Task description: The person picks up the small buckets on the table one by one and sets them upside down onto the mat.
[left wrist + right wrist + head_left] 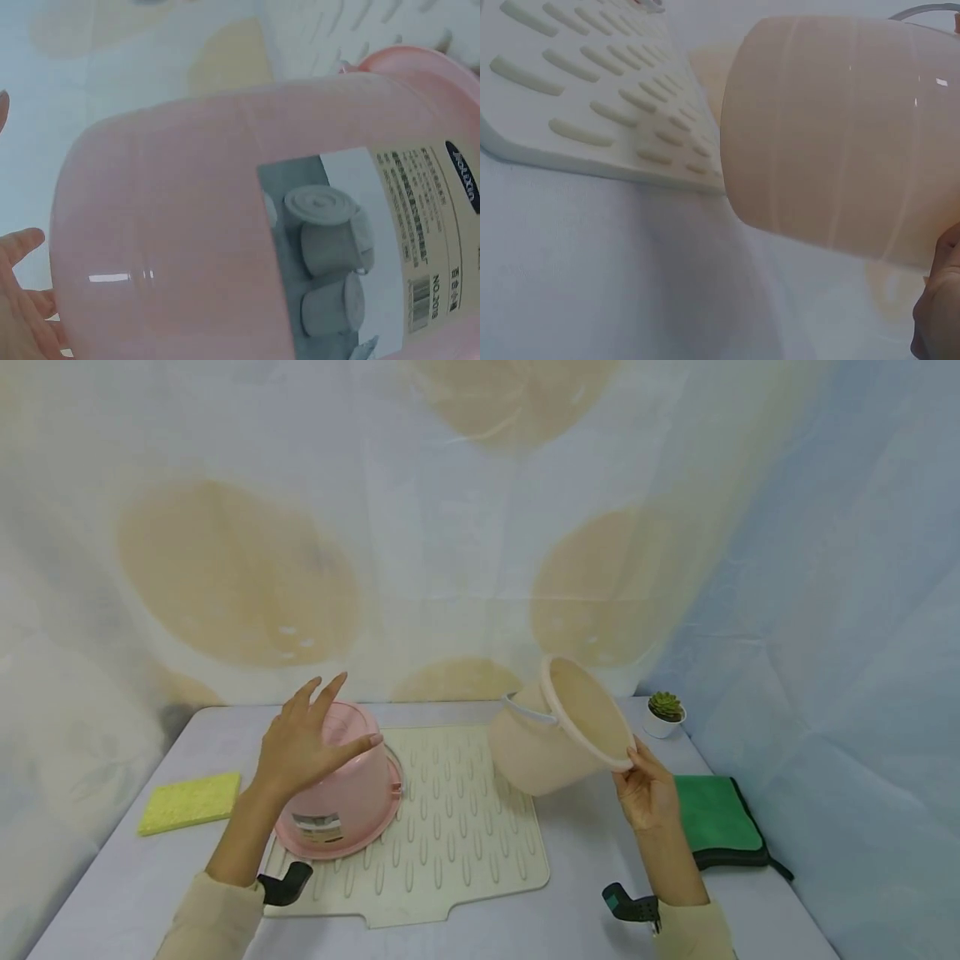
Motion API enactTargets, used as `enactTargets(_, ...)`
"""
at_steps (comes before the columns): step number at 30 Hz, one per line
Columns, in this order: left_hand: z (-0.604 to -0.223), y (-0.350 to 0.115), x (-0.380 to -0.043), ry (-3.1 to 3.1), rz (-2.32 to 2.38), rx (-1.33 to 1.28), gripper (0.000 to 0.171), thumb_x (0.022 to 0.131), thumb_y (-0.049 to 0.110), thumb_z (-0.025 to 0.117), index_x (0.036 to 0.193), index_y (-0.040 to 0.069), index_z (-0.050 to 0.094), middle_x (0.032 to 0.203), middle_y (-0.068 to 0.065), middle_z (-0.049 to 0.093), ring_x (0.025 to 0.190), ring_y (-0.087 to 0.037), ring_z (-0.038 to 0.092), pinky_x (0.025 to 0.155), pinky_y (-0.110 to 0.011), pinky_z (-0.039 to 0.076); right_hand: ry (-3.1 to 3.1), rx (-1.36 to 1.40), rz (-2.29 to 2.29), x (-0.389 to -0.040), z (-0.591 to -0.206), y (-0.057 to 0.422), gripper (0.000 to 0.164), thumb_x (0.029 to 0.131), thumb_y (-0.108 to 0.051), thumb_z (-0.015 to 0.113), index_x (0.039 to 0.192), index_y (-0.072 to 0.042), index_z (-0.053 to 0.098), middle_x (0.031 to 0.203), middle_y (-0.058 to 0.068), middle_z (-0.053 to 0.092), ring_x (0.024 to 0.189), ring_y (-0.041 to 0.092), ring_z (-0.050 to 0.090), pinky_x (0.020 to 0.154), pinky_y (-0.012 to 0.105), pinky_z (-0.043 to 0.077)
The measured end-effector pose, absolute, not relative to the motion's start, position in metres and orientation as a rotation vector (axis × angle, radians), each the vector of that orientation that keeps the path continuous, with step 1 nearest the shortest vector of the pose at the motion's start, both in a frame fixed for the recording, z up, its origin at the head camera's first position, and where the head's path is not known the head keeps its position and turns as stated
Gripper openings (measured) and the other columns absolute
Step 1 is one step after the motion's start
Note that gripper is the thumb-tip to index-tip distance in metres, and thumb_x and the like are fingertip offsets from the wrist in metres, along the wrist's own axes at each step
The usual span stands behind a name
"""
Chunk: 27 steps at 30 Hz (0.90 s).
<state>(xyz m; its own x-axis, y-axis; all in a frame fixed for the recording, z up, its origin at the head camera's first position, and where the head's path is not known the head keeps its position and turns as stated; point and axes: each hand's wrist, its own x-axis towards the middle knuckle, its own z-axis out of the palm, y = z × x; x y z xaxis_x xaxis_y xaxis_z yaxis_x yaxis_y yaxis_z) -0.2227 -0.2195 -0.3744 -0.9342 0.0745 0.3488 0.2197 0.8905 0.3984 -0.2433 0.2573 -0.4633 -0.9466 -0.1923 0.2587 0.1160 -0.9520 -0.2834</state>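
A pink bucket (341, 806) stands upside down on the left part of a cream drying mat (450, 827), its label facing forward. My left hand (303, 747) is beside and over its upper end, fingers spread and thumb stretched out; the left wrist view shows the bucket's side (172, 210) close up. My right hand (645, 785) grips the rim of a cream bucket (532, 747), thumb and fingers on either side of it. That bucket is tilted, mouth toward the right, held above the mat's right edge, with its grey-white handle (528, 710) hanging at the side.
A yellow sponge cloth (190, 803) lies on the table at the left. At the right are a folded green cloth with black edging (716, 814) and a small potted succulent (664, 714). A patterned curtain (450, 527) closes off the back and sides.
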Motion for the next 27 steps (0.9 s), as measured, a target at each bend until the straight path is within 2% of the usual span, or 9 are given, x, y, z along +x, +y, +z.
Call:
enactTargets(5, -0.376, -0.210, -0.218, -2.641, -0.714, -0.245, 0.098, 0.081, 0.063, 0.070, 0.159, 0.030, 0.022, 0.158, -0.021, 0.029, 0.138, -0.050, 0.035, 0.091, -0.077, 0.036, 0.312, -0.407, -2.936, -0.241, -0.465, 0.255, 0.041, 0.105, 0.003, 0.025, 0.128, 0.012, 0.057, 0.109, 0.027, 0.069, 0.093, 0.033, 0.072, 0.081, 0.040, 0.058)
enactTargets(9, -0.378, -0.203, -0.215, -2.596, -0.798, -0.260, 0.096, 0.081, 0.059, 0.072, 0.159, 0.029, 0.022, 0.158, -0.020, 0.029, 0.139, -0.049, 0.034, 0.087, -0.077, 0.040, 0.258, -0.419, -2.940, -0.238, -0.469, 0.255, 0.042, 0.105, 0.002, 0.023, 0.129, 0.013, 0.056, 0.112, 0.027, 0.068, 0.098, 0.035, 0.071, 0.082, 0.041, 0.057)
enactTargets(19, -0.379, -0.185, -0.205, -2.500, -0.925, -0.297, 0.095, 0.081, 0.053, 0.075, 0.157, 0.040, 0.021, 0.160, -0.009, 0.028, 0.139, -0.044, 0.037, 0.081, -0.071, 0.043, 0.181, -0.491, -2.930, -0.229, -0.478, 0.251, 0.045, 0.106, -0.002, 0.019, 0.133, 0.012, 0.053, 0.116, 0.028, 0.066, 0.102, 0.039, 0.070, 0.080, 0.039, 0.058)
enactTargets(27, -0.376, -0.168, -0.198, -2.470, -0.920, -0.332, 0.097, 0.078, 0.051, 0.078, 0.157, 0.040, 0.022, 0.159, -0.007, 0.027, 0.137, -0.044, 0.040, 0.078, -0.068, 0.045, 0.109, -0.533, -2.909, -0.225, -0.479, 0.247, 0.047, 0.107, -0.005, 0.016, 0.135, 0.012, 0.049, 0.119, 0.029, 0.063, 0.105, 0.039, 0.068, 0.081, 0.038, 0.058)
